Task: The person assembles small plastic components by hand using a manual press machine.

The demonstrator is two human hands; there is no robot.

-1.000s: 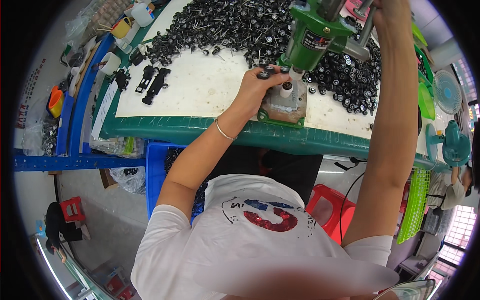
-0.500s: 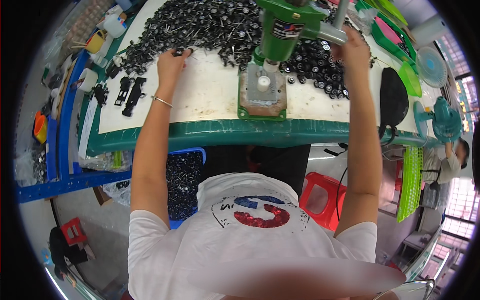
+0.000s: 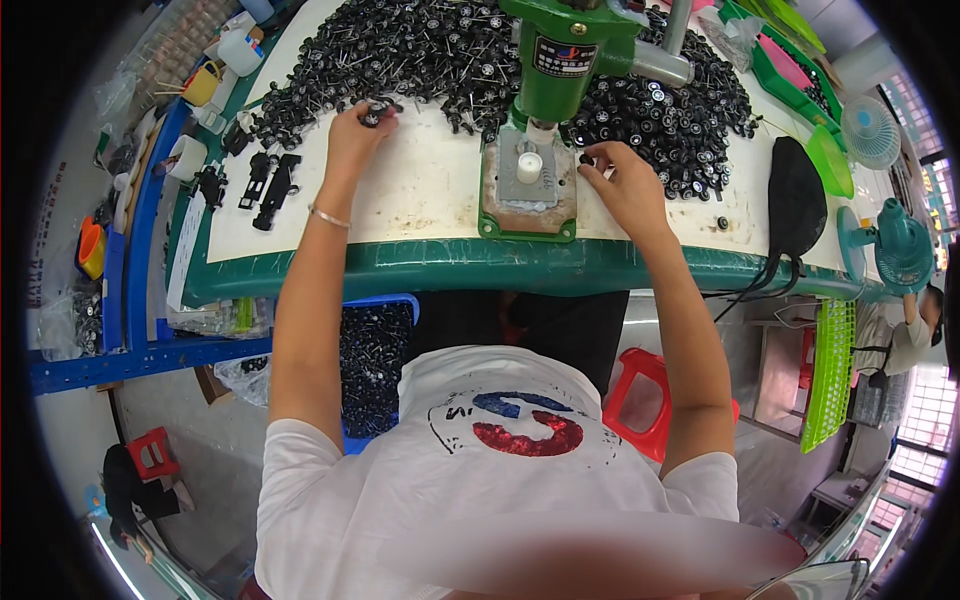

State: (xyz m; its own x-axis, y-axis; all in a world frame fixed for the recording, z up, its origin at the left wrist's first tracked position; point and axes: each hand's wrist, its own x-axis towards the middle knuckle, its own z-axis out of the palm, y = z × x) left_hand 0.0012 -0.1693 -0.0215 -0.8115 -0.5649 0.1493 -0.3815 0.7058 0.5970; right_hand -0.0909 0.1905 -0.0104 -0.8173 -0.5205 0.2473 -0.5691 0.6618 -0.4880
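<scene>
My left hand (image 3: 352,145) is closed on a small black wheel (image 3: 373,118), held by the fingertips at the near edge of the big pile; an axle on it cannot be made out clearly. My right hand (image 3: 628,185) pinches another small black wheel (image 3: 586,158), just right of the press base. Between the two hands stands a green bench press (image 3: 560,75), its ram over a white round holder (image 3: 529,167) on a grey plate (image 3: 508,183). The holder's top looks bare. Nothing touches the press lever (image 3: 662,66).
A heap of wheels on metal axles (image 3: 400,55) spreads across the back; loose wheels (image 3: 650,125) pile up right of the press. Black toy chassis (image 3: 277,190) lie at left. A black cap-like cloth (image 3: 797,195) and a green fan (image 3: 903,245) stand at right.
My right hand has left the press lever and come down and left beside the press base, now with a wheel in its fingers. My left hand has shifted slightly right with its wheel.
</scene>
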